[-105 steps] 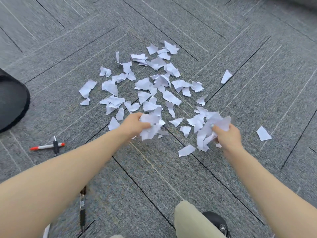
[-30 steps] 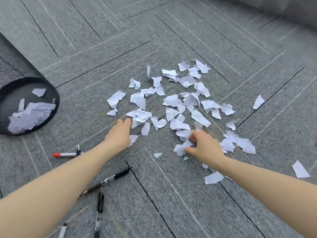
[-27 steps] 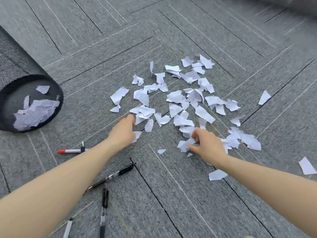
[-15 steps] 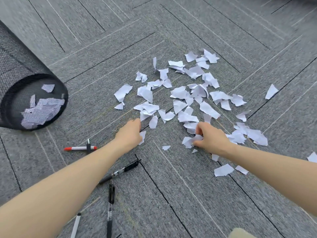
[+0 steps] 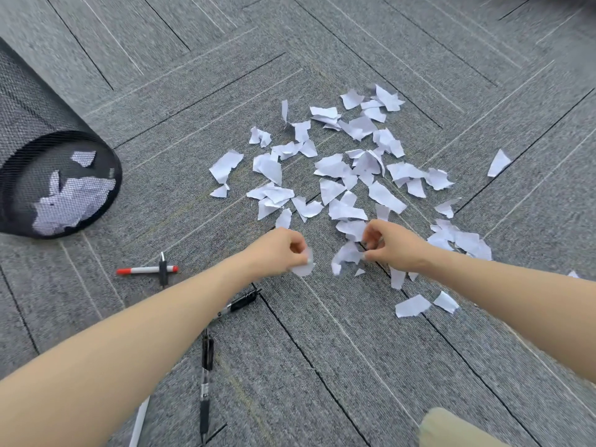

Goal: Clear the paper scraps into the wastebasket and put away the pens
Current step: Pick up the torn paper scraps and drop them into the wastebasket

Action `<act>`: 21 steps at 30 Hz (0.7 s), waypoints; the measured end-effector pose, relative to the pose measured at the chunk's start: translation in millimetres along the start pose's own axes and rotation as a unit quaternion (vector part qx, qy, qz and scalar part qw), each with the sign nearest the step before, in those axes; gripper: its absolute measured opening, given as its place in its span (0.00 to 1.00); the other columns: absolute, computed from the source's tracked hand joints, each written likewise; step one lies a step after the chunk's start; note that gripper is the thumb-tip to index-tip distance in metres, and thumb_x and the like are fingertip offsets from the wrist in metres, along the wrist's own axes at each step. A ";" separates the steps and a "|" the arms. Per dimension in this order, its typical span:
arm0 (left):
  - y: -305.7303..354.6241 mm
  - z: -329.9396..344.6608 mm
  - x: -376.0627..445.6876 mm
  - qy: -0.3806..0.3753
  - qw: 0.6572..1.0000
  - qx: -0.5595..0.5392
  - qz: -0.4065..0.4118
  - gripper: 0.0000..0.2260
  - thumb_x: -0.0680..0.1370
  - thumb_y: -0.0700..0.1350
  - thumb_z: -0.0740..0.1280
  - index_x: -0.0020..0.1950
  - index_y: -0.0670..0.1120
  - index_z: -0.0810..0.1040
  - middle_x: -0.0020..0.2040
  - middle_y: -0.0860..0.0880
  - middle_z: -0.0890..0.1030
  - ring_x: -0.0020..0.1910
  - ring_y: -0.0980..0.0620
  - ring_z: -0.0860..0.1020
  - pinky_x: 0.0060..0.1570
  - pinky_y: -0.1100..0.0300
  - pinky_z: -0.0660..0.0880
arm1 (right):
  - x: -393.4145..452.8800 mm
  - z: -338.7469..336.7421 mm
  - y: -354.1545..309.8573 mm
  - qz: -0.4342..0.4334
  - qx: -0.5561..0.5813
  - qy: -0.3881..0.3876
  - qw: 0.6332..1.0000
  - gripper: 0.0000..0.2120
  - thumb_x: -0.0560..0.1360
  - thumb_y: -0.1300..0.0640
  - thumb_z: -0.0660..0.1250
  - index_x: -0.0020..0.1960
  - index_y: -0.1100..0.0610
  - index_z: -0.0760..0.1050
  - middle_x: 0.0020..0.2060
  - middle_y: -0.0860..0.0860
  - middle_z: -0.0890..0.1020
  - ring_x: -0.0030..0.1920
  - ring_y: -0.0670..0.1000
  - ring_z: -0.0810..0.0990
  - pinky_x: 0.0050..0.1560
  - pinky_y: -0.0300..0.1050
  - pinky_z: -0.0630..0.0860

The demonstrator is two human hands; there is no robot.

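Several torn white paper scraps (image 5: 351,175) lie spread over the grey carpet ahead of me. My left hand (image 5: 277,250) is at the near edge of the pile, fingers pinched on a small scrap (image 5: 303,269). My right hand (image 5: 390,243) is closed on a few scraps (image 5: 346,254) just to its left. A black mesh wastebasket (image 5: 19,130) lies on its side at the left, with scraps inside. A red-tipped white pen (image 5: 142,270) lies crossed by a short black pen (image 5: 163,269). Two black pens (image 5: 240,304) (image 5: 205,375) lie under my left forearm.
A white pen (image 5: 138,424) pokes out under my left forearm at the bottom. My knee in beige cloth (image 5: 451,430) shows at the bottom right. Stray scraps (image 5: 498,162) (image 5: 412,306) lie apart from the pile on the right. Bare carpet (image 5: 322,366) stretches in front of me.
Both hands have gone from lying on the scraps to closing on them and drawing together. The view has shifted slightly; the pile and wastebasket stay in place.
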State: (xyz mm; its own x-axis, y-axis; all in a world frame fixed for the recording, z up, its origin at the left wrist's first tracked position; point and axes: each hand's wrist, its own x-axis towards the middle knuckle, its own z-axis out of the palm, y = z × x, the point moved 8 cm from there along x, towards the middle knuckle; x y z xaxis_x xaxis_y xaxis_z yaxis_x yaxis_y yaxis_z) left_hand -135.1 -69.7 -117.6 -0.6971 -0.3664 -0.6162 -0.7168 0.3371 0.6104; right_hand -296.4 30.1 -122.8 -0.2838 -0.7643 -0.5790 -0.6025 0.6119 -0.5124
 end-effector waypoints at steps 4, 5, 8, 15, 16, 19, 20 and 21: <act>14.1 10.8 2.7 0.038 0.992 0.116 0.033 0.04 0.77 0.42 0.64 0.45 0.43 0.75 0.43 0.47 0.77 0.41 0.50 0.74 0.41 0.57 0.72 | -1.9 -5.3 -11.2 -0.029 -0.175 0.019 0.984 0.19 0.66 0.48 0.73 0.51 0.55 0.70 0.45 0.49 0.75 0.45 0.52 0.76 0.47 0.49 0.75; 14.2 11.9 3.3 0.051 0.988 0.143 0.036 0.04 0.77 0.41 0.63 0.48 0.42 0.75 0.47 0.47 0.75 0.45 0.49 0.74 0.44 0.55 0.72 | -2.0 -7.3 -19.9 -0.060 -0.216 0.040 0.974 0.20 0.67 0.45 0.72 0.51 0.54 0.70 0.47 0.48 0.74 0.46 0.51 0.75 0.48 0.48 0.75; 11.1 18.2 3.3 0.063 0.981 0.177 0.039 0.10 0.75 0.38 0.63 0.56 0.42 0.72 0.55 0.45 0.73 0.54 0.45 0.74 0.51 0.51 0.74 | -2.9 -6.1 -38.5 -0.115 -0.193 0.061 0.973 0.17 0.70 0.44 0.69 0.52 0.52 0.72 0.50 0.47 0.75 0.48 0.49 0.74 0.49 0.46 0.74; 10.4 29.0 -9.0 0.126 0.976 0.177 0.021 0.06 0.79 0.40 0.59 0.55 0.41 0.70 0.54 0.43 0.76 0.54 0.42 0.76 0.48 0.50 0.71 | -9.6 17.9 -19.3 0.005 -0.145 0.128 0.981 0.18 0.69 0.43 0.70 0.49 0.54 0.71 0.45 0.51 0.78 0.47 0.55 0.77 0.46 0.49 0.72; 10.3 29.0 -9.6 0.127 0.975 0.178 0.021 0.06 0.79 0.40 0.59 0.54 0.42 0.71 0.54 0.44 0.76 0.53 0.42 0.76 0.48 0.50 0.71 | -11.2 22.6 -17.1 0.011 -0.145 0.130 0.981 0.16 0.70 0.45 0.70 0.49 0.54 0.70 0.44 0.51 0.78 0.48 0.56 0.77 0.45 0.48 0.70; 8.8 29.0 -10.0 0.118 0.980 0.162 0.012 0.01 0.78 0.40 0.61 0.49 0.43 0.71 0.53 0.45 0.75 0.51 0.43 0.76 0.48 0.50 0.73 | -12.5 31.7 -10.1 0.036 -0.097 0.118 0.988 0.11 0.72 0.48 0.68 0.45 0.52 0.68 0.39 0.48 0.77 0.46 0.54 0.77 0.44 0.47 0.68; 7.7 28.8 -10.4 0.114 0.981 0.156 0.007 0.03 0.78 0.40 0.61 0.45 0.43 0.70 0.51 0.45 0.74 0.49 0.43 0.76 0.48 0.49 0.74 | -11.9 33.7 -8.5 0.042 -0.085 0.110 0.989 0.10 0.72 0.48 0.67 0.43 0.52 0.68 0.38 0.47 0.76 0.44 0.54 0.77 0.44 0.47 0.68; 5.9 29.5 -10.5 0.108 0.983 0.150 0.000 0.06 0.78 0.40 0.62 0.41 0.44 0.67 0.49 0.45 0.72 0.46 0.44 0.75 0.48 0.49 0.74 | -11.4 34.8 -7.8 0.045 -0.070 0.104 0.991 0.10 0.72 0.48 0.68 0.42 0.52 0.69 0.37 0.47 0.75 0.42 0.54 0.76 0.43 0.47 0.68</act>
State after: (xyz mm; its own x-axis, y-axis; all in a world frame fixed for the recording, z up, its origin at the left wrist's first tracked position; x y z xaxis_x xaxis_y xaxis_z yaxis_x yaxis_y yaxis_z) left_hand -132.5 -38.3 -122.3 -0.7010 -0.5308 -0.4763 -0.7115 0.5659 0.4165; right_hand -262.5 41.1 -134.2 -0.4801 -0.7418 -0.4682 -0.6613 0.6567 -0.3625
